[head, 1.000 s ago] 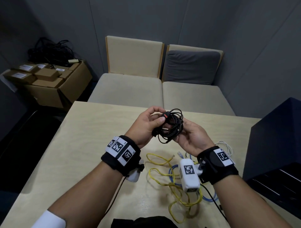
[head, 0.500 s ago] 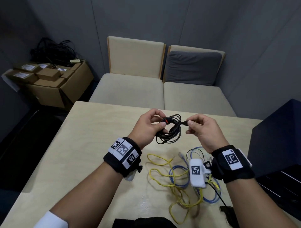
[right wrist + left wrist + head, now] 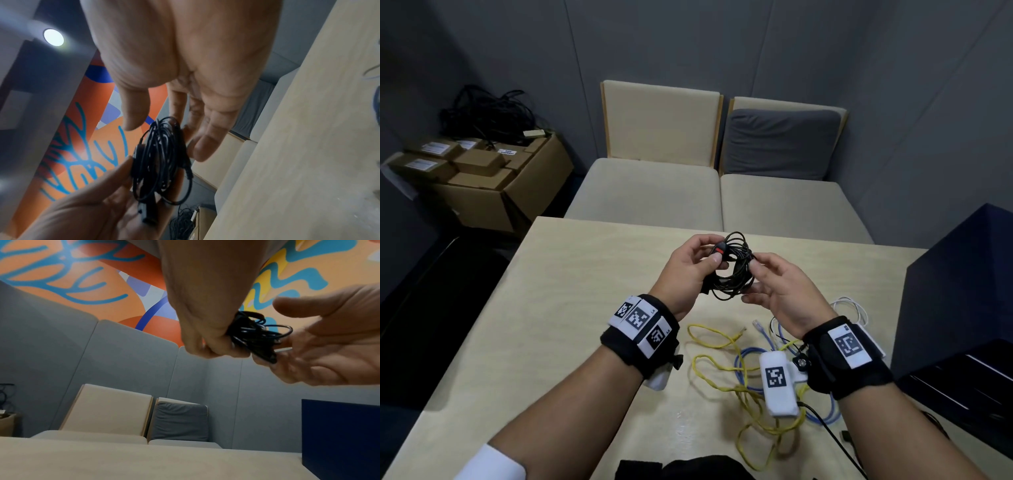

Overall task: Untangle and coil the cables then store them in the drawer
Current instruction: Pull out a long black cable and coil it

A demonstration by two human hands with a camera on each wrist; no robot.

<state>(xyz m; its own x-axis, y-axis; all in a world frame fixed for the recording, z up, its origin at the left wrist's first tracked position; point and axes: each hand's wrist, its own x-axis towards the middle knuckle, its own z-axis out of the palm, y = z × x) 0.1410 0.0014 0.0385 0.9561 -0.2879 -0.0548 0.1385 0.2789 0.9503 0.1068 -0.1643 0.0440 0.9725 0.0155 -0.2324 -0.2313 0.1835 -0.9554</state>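
Now: black coil held up between both hands

Above the far half of the table [image 3: 592,308], the left hand [image 3: 690,274] holds the coiled black cable [image 3: 732,274]; its grip is narrow, thumb and fingers curled round one side of the loops beside a red-banded plug [image 3: 719,249]. From the left wrist view, that hand [image 3: 205,313] bunches the strands of the black cable [image 3: 257,335] tightly. The right hand [image 3: 780,291] has a wide, loose grip, with fingers nearly straight and spread: the fingertips touch the coil's other side. The right wrist view shows the thumb apart from the loops of the black cable [image 3: 162,159] and the fingers of the right hand [image 3: 185,73] lying behind them.

On the table near the wrists, a yellow cable [image 3: 726,373] and a blue cable [image 3: 743,363] lie loose and crossing each other. A white cable [image 3: 856,305] lies beside the dark blue drawer unit [image 3: 959,294] at the table's right edge; its open drawer [image 3: 969,383] shows dark inside.

Beyond the table stand two beige seats [image 3: 654,192], one with a grey cushion [image 3: 780,144]. Cardboard boxes [image 3: 493,181] sit left.
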